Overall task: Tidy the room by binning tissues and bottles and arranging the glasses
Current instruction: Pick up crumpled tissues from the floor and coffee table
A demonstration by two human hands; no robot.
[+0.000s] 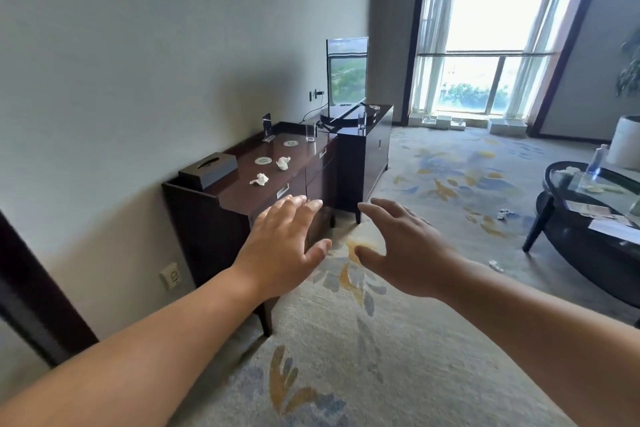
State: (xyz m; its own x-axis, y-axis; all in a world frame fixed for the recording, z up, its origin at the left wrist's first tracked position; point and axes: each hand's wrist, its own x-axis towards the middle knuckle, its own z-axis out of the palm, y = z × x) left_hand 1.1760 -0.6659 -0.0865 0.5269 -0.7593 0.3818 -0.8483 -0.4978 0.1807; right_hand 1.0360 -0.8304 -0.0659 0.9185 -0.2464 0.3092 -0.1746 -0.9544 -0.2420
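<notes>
Left hand [280,243] and right hand [408,253] hover empty, fingers spread, the left seemingly just before the dresser [214,218].

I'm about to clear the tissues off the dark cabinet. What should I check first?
1. Left hand free: ok, open, holds nothing.
2. Right hand free: ok, open, empty.
3. Nearer tissue and farther tissue lie uncovered on the cabinet: ok.
4. Glass upright, apart from both tissues: ok.
5. Bin in sight: cannot tell, none plainly shown.
</notes>
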